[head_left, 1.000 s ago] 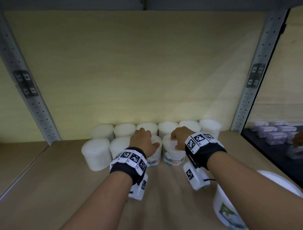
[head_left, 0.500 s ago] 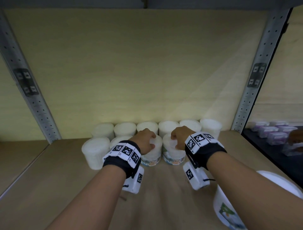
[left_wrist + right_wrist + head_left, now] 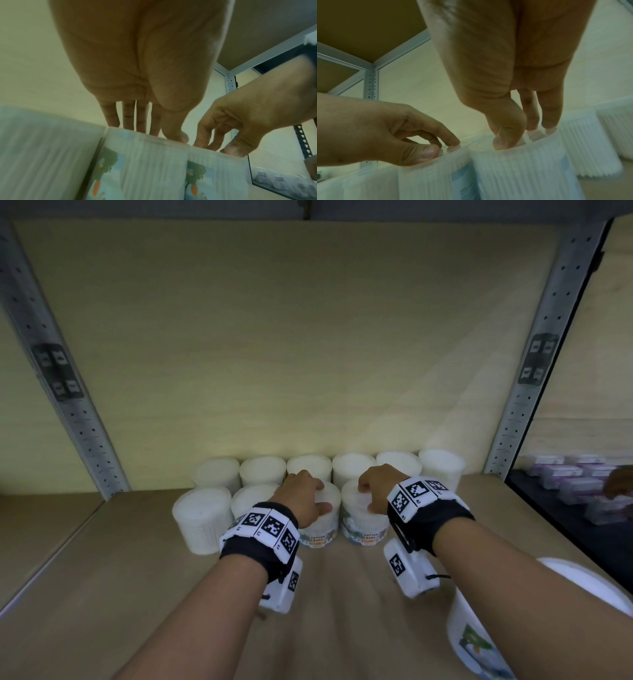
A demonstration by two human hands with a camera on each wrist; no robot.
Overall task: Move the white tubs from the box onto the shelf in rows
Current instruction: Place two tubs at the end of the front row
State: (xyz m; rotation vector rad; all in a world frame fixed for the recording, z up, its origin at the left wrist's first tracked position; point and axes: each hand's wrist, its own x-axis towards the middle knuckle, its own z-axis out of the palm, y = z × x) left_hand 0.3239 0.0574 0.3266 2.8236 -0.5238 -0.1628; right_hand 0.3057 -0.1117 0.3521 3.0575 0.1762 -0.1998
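Two labelled white tubs (image 3: 320, 522) stand side by side in the front row on the shelf (image 3: 102, 577), touching the back row; the left hand (image 3: 303, 498) and right hand (image 3: 376, 491) each curl a fingertip grip over one lid rim. I judge that pulling away unevenly could tip a tub or nudge its neighbours out of line. Since a second ago the left wrist has drawn back slightly; the tubs look unmoved.

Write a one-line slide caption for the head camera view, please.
Left hand and right hand each grip a front-row tub on the shelf, before six back-row tubs.
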